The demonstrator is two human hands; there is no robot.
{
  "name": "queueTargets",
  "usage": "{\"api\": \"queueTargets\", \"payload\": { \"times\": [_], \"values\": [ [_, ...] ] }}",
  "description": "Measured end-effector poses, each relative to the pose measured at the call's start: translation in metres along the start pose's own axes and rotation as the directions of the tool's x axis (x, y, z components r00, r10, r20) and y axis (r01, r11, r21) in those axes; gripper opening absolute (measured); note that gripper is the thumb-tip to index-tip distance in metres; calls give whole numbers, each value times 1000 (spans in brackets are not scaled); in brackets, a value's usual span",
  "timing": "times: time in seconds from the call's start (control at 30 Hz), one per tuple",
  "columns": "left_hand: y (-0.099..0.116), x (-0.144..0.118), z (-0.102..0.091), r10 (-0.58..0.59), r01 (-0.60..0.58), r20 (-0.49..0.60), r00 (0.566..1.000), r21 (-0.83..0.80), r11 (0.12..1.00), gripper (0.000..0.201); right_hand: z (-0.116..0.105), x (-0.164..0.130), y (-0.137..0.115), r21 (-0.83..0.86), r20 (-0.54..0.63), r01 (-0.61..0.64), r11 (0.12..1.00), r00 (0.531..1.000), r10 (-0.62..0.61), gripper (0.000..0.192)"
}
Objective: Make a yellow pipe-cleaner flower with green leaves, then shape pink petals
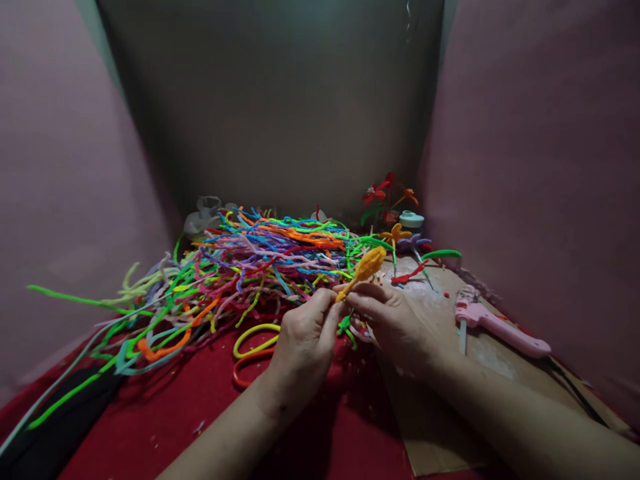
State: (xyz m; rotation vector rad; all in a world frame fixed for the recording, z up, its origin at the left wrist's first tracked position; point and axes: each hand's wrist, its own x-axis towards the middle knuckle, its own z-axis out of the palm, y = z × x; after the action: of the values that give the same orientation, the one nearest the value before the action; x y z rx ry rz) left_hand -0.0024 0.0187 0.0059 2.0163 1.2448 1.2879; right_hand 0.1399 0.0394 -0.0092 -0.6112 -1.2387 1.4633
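Between my two hands is a bundle of orange-yellow pipe cleaners [369,265], its looped end tilted up to the right. My left hand [311,327] pinches the narrow twisted end between thumb and forefinger. My right hand [393,320] is closed on the same bundle just beside, with its fingertips near the stem. Scissors with yellow and red handles [256,341] lie by my left wrist, their blades hidden. A small green pipe cleaner piece [346,327] shows below my hands.
A large heap of multicoloured pipe cleaners [270,253] spreads behind and left. On the cardboard [435,427] at right lies a pink glue gun [505,328] with its cord. Pipe cleaner flowers [395,235] and a pale-lidded jar [411,220] stand behind. Red cloth [200,400] covers the surface.
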Motion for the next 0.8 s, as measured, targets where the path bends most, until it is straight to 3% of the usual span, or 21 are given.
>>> {"api": "queueTargets", "payload": {
  "times": [0.1,0.2,0.27,0.47,0.67,0.8],
  "values": [
    [4,2,-1,-157,175,95,983,-223,959,18,-2,1,1,-17,-18,-25,1000,1000,25,11],
    [8,4,-3,-301,391,260,918,-456,800,18,-1,2,0,38,5,-132,991,991,132,14],
    [10,6,-4,-338,478,342,877,-548,686,19,2,3,-1,131,59,-146,981,988,139,16],
    [9,6,-7,-339,576,466,817,-628,524,22,6,6,-1,223,122,-115,968,989,90,15],
    [9,9,-12,-306,639,561,769,-651,410,10,2,2,0,180,35,-136,974,991,132,12],
    [7,10,-15,-315,649,568,760,-647,401,8,2,2,0,128,-1,-158,979,987,159,14]
  ]
}}
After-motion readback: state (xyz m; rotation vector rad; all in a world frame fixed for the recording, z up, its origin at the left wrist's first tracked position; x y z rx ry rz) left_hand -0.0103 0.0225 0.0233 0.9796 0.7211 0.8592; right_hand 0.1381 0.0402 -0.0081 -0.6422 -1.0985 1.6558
